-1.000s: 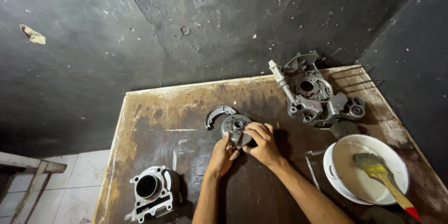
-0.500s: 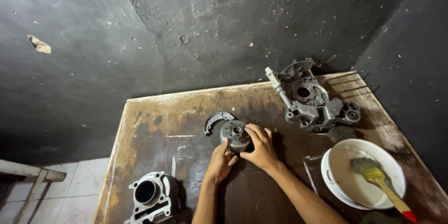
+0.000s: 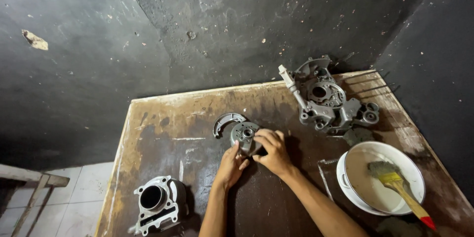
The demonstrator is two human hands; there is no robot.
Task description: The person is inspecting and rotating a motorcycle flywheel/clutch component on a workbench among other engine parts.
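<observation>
Left of the crankcase (image 3: 328,101) on the bench (image 3: 173,128), we clamp both hands, left (image 3: 231,165) & right (image 3: 273,150), round a small round metal part (image 3: 245,136) beside a curved shoe (image 3: 228,119); seems we're fitting it, needs steady turning.

Seen from above on a stained wooden table (image 3: 163,133) against a dark wall: left hand (image 3: 231,165) and right hand (image 3: 272,150) gripping a round metal part (image 3: 245,135) from both sides, just beside a curved metal piece (image 3: 228,120). Near the front left corner, a grey engine cylinder (image 3: 158,201). At the back right, a grey engine casing (image 3: 328,102). At right, a white bowl (image 3: 349,190) holding a paintbrush (image 3: 395,182) with a red handle tip.
</observation>
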